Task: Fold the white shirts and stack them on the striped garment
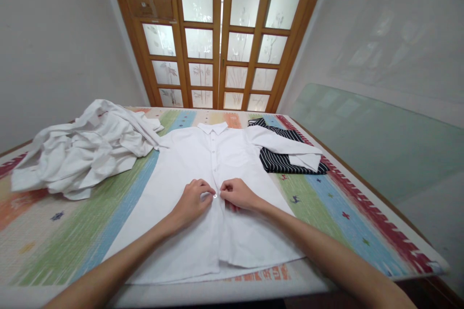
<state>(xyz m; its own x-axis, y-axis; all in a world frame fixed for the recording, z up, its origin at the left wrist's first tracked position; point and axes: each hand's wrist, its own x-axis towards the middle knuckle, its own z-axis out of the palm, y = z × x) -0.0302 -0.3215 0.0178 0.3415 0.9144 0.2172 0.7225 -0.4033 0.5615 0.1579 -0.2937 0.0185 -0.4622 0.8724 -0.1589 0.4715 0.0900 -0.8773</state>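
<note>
No readable text, labels, brands, numbers or signs, orange block-shaped markings (277, 273) at the near edge of the counter cloth (65, 246), not legible as characters

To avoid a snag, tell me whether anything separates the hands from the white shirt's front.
Nothing visible does: the left hand and right hand are both at the front of the white shirt, beside a button. The striped garment lies beneath one sleeve, off to the side.
</note>
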